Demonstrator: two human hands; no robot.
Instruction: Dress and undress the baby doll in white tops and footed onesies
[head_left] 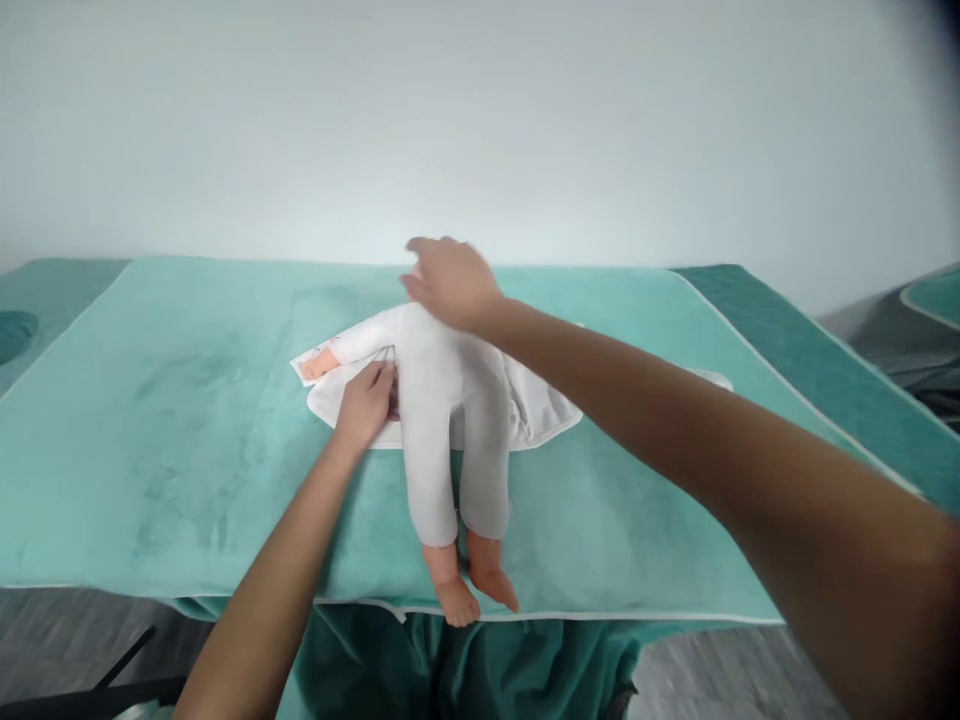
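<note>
Soft, fairly bright light covers the pale wall [480, 120] and green table cover [187, 430], whitening the wall just above the cover's far edge, while the right hand [452, 282] is smeared by blur, soft shadow lies between the doll's legs [430, 460], and the upper-right corner falls dark.

Green-covered table [187, 480]; on it, white garment [547, 418], doll [429, 385] lying partly over garment.
</note>
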